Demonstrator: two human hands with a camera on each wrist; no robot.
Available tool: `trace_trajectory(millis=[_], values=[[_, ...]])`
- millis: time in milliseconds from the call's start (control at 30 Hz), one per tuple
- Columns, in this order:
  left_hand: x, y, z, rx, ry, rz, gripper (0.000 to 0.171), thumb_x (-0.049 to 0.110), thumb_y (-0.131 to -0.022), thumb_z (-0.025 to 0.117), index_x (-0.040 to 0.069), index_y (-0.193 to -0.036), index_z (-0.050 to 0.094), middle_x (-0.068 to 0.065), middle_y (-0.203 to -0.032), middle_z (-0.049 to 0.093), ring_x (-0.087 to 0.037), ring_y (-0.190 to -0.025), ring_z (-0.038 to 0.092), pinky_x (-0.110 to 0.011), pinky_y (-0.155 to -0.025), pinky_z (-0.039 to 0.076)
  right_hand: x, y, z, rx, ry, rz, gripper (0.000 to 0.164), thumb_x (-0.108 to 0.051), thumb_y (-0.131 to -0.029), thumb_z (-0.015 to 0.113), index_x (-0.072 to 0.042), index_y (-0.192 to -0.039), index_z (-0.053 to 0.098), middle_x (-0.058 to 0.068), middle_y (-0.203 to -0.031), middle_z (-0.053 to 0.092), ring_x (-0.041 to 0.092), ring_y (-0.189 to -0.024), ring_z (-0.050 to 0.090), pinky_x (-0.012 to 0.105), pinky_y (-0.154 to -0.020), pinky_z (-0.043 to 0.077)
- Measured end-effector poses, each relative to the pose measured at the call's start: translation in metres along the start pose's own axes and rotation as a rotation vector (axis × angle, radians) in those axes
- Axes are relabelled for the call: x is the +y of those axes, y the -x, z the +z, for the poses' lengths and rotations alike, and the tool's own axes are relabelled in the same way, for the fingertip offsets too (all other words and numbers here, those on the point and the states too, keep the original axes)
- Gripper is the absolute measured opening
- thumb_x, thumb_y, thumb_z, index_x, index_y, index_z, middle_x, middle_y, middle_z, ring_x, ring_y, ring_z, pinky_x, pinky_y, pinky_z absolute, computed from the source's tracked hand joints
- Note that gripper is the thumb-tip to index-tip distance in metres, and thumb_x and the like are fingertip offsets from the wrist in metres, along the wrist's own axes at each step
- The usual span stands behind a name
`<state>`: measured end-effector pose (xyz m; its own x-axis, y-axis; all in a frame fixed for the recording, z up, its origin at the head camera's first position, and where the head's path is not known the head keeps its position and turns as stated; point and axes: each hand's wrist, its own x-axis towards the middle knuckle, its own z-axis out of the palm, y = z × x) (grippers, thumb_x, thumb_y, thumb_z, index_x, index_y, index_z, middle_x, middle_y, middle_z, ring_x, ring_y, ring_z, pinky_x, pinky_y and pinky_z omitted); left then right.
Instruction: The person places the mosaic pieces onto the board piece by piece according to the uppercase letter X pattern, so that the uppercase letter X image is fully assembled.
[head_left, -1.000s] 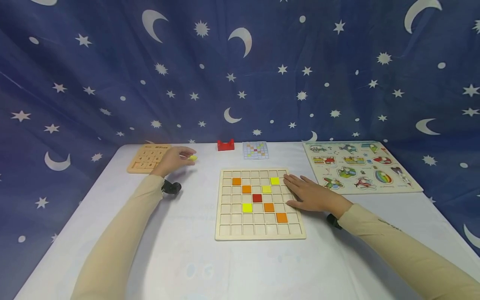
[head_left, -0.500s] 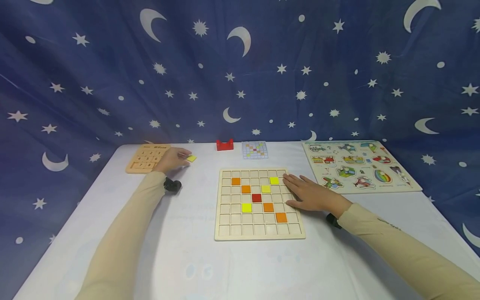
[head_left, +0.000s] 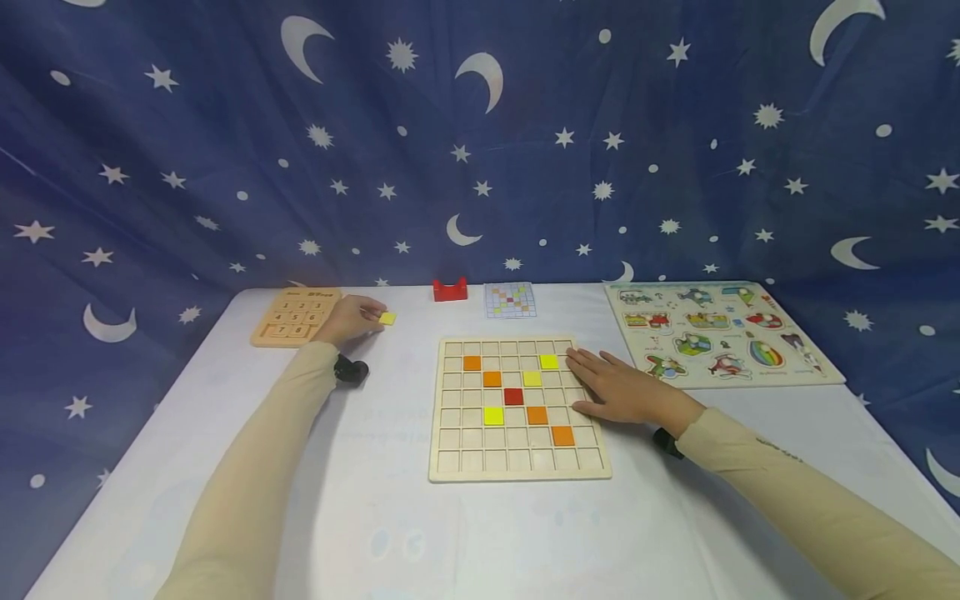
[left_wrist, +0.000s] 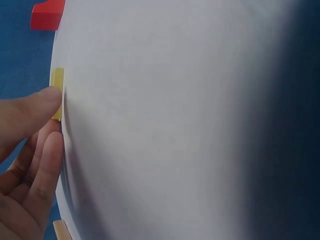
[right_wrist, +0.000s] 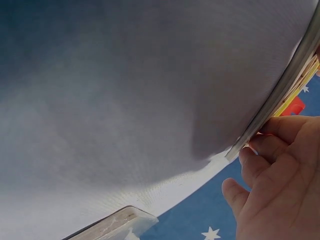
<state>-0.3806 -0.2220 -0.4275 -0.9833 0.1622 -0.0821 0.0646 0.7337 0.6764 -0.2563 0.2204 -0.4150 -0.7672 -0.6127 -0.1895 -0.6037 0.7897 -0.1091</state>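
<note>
Between thumb and fingers, my left hand [head_left: 350, 320] pinches a flat yellow square tile [head_left: 387, 318], just right of the wooden number board. In the left wrist view the thumb presses on the yellow tile [left_wrist: 58, 95], seen edge-on. My right hand [head_left: 626, 390] lies with straight fingers on the right edge of the wooden grid board [head_left: 450, 459]. On that board sit several yellow and orange tiles and one red tile [head_left: 513, 397], forming crossing diagonals. In the right wrist view, fingers of the right hand [right_wrist: 282, 170] touch the board's edge [right_wrist: 280, 92].
A number puzzle board [head_left: 285, 318] lies at the back left. Behind the grid board are a red stand [head_left: 450, 290] and a printed pattern card [head_left: 510, 301]. A picture puzzle board [head_left: 720, 337] occupies the back right. A starry curtain [head_left: 525, 167] hangs behind the table.
The yellow tile has turned in my left hand's fingers, and the hand has shifted very slightly. My right hand stays on the board, whose tiles look unchanged.
</note>
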Motion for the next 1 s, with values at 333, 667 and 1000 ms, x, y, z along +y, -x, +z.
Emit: trace_trajectory(millis=[333,667,1000], values=[[0.006,-0.002,0.005,-0.002,-0.044,0.005,0.040,0.005,-0.082,0.068,-0.004,-0.121,0.059,-0.024,-0.122,0.059,-0.036,-0.111,0.056,-0.044,-0.098,0.045,-0.001,0.001,-0.001,0.009,0.003,-0.005,0.074,-0.046,-0.095,0.047,0.001,-0.147,0.024,0.017,-0.155,0.021,0.034,-0.144,0.020,0.052,-0.115,0.019],[0.010,0.002,0.010,-0.028,-0.037,0.004,0.035,0.004,-0.081,0.068,-0.004,-0.114,0.063,-0.021,-0.109,0.063,-0.028,-0.097,0.058,-0.032,-0.083,0.048,-0.001,0.001,0.001,-0.004,-0.002,0.009,0.075,-0.048,-0.095,0.046,0.001,-0.147,0.023,0.016,-0.156,0.019,0.033,-0.144,0.019,0.052,-0.116,0.017],[0.010,0.001,0.010,-0.036,-0.096,-0.002,0.034,0.006,-0.083,0.068,-0.004,-0.115,0.063,-0.022,-0.111,0.063,-0.031,-0.102,0.058,-0.040,-0.092,0.046,0.001,0.001,0.002,0.012,0.007,-0.013,0.075,-0.048,-0.095,0.046,0.000,-0.147,0.023,0.016,-0.156,0.019,0.032,-0.144,0.019,0.052,-0.115,0.019]])
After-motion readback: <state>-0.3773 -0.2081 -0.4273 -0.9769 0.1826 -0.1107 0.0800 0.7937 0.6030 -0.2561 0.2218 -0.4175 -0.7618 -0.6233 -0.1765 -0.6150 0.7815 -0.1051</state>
